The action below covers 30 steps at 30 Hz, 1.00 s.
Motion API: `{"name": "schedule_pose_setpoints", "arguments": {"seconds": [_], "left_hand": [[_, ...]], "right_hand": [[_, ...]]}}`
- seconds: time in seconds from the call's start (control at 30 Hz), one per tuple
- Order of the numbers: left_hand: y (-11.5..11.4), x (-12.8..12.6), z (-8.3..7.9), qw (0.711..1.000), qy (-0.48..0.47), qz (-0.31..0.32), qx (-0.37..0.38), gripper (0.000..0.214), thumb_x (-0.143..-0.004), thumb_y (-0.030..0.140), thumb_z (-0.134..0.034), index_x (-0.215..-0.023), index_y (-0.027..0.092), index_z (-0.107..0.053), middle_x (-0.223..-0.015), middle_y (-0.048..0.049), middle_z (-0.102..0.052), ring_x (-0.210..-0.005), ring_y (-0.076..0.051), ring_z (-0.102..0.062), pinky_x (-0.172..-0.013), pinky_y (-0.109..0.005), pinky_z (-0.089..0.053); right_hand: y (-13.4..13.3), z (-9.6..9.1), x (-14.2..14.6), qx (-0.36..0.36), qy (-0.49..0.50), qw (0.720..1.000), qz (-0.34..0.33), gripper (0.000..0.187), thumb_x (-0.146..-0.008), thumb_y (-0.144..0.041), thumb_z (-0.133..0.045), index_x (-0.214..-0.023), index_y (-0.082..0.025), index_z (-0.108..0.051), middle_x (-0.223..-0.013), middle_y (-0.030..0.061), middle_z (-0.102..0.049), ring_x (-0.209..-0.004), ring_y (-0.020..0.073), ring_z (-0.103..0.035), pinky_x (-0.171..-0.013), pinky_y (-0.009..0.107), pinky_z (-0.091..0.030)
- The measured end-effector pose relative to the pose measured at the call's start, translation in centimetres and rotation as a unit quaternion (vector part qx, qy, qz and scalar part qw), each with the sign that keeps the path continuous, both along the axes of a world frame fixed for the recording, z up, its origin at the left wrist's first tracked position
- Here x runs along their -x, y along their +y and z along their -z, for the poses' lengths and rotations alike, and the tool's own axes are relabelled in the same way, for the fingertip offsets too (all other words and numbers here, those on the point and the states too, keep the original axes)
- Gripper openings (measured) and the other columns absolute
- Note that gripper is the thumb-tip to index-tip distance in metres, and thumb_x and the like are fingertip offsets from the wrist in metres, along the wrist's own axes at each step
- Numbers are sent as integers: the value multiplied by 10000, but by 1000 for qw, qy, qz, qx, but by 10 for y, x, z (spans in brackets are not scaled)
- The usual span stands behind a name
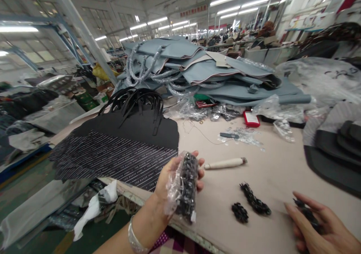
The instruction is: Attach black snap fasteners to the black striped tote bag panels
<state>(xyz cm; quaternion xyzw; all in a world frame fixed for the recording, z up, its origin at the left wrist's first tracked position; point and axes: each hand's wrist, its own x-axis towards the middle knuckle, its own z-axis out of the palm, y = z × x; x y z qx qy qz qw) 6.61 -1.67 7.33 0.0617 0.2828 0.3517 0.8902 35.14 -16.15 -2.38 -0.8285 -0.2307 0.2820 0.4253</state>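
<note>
Fingers of my left hand [163, 180] wrap firmly around a clear crinkled plastic packet [188, 186] packed with small glossy black pieces, right in front of me. Down at the near right, my right hand [324, 227] curls thumb and fingers around a loose dark piece [308, 214], just above the pinkish-beige tabletop [214, 209]. Between the two hands, out of any plastic, lie a small black knobbly cluster [239, 212] and, just beside it, a longer curved black knobbly strip [255, 200]. So here's the score, as I judge it: some black stuff is out, but the bulk sits bagged in my left hand; unpacking looks only partly done. I see none of it fixed to anything.

On to the lettering! A small white tab [193, 216] hangs at the packet's lower end, nothing legible on it. Past the packet, to the left, the black fabric panels with white diagonal stripes [132, 158] shout "TED BAKER" over and over; a smaller word follows, too blurred to call. Further back, a red-and-white box [251, 119] gives me no readable print, and behind it rises a heap of grey-blue sheet panels [239, 73]. Way off, a red-lettered sign [193, 10] hangs high, its characters too fuzzy to read.
</note>
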Motion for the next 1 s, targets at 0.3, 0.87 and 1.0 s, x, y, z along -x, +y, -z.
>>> {"name": "schedule_pose_setpoints", "arguments": {"seconds": [0.3, 0.87, 1.0], "left_hand": [[-6, 9, -6, 995, 68, -77, 3, 224, -770, 173, -528, -897, 111, -701, -868, -78, -751, -832, -213, -711, -799, -338, -556], [-42, -9, -15, 989, 76, -61, -114, 584, -732, 92, -664, -1298, 174, -549, -1215, -95, -665, -1027, -208, -648, -886, -309, -504], [-50, 3, -9, 973, 145, -34, -175, 784, -707, 140, -796, -1402, 273, -458, -1346, -64, -602, -1204, -222, -572, -992, -306, -452]], "right_hand": [[5, -4, 2, 5, -279, 957, -76, 625, -751, -668, -503, -1183, -232, -622, -1078, 140, -706, -942, 356, -681, -891, 524, -517], [17, -51, 169, -221, -84, 962, -138, 714, -700, -364, -748, -1349, -159, -531, -1274, 119, -671, -1130, 296, -660, -914, 361, -566], [12, -56, 172, -233, 23, 971, -54, 658, -664, -372, -780, -1258, -142, -618, -1187, 120, -716, -1079, 298, -680, -917, 372, -563]]}}
